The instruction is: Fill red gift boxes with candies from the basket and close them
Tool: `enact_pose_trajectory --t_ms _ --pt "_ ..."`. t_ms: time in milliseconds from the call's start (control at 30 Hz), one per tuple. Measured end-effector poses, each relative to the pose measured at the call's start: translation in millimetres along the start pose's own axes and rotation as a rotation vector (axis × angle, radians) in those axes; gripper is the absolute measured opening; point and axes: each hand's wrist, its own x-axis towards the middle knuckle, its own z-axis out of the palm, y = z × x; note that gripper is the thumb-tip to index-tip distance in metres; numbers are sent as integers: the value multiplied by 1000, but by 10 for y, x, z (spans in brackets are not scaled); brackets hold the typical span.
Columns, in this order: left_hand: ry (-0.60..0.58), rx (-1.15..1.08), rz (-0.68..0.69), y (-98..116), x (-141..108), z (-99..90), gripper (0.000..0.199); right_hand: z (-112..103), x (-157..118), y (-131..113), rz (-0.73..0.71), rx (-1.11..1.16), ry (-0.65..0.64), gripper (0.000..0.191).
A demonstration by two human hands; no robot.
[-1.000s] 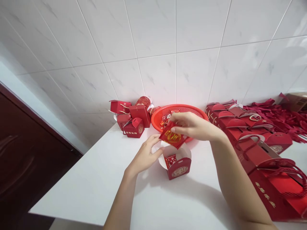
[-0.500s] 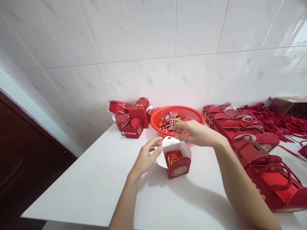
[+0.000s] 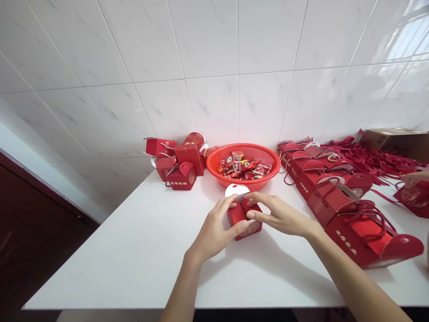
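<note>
A small red candy box (image 3: 237,215) with a gold print on its front stands on the white table in front of me. My left hand (image 3: 214,227) grips its left side, thumb at the front edge and fingers over the top. From the right, my right hand (image 3: 276,215) has its thumb and fingers on the right top panel. The two red top panels are folded inward, so the contents are hidden. One rounded white flap (image 3: 237,190) sticks up at the back. Just behind, an orange-red plastic basket (image 3: 217,172) holds several wrapped candies (image 3: 239,166).
Several red boxes (image 3: 182,176) are piled at the back left. Rows of red boxes with rope handles (image 3: 345,223) line the right, with red ribbons (image 3: 351,154) and a cardboard box (image 3: 395,138) beyond. What looks like another person's hand (image 3: 417,178) is by a red box at the right edge.
The candy box's side panels have been folded in over the contents. My right hand has come from near the basket down onto the box, and my left hand has closed in on it.
</note>
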Motion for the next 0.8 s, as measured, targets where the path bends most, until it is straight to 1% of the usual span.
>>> enact_pose_trajectory --t_ms 67,167,267,400,467,533,600,633,667,700,733,767,800 --pt "-23 19 30 -16 -1 12 46 88 -17 86 -28 86 35 35" --pt "11 17 56 -52 18 29 35 226 -10 181 -58 106 78 40" --pt "59 11 71 -79 25 60 32 320 -1 219 -91 52 153 45" --pt "95 23 125 -89 -2 130 34 295 -23 205 -137 4 315 38" --pt "112 24 160 -84 -20 173 38 245 -49 166 -142 -8 388 34" --pt "164 41 204 -72 -49 218 42 223 -93 87 -151 -19 464 28" --pt "276 72 275 -53 -115 267 41 271 -173 -42 -172 -12 536 21" --pt "333 78 319 -43 -171 295 37 323 -232 -119 -178 10 548 19" --pt "362 63 360 -36 -246 327 32 383 -307 -197 -179 32 532 17" --pt "350 25 388 -33 -338 365 25 439 -396 -264 -171 58 486 18" --pt "276 -42 385 -35 -446 409 18 470 -498 -311 -156 67 414 21" --pt "135 -133 348 -41 -563 460 13 458 -610 -329 -153 35 327 24" --pt "-50 -227 244 -50 -684 517 16 383 -729 -308 -152 14 292 27"
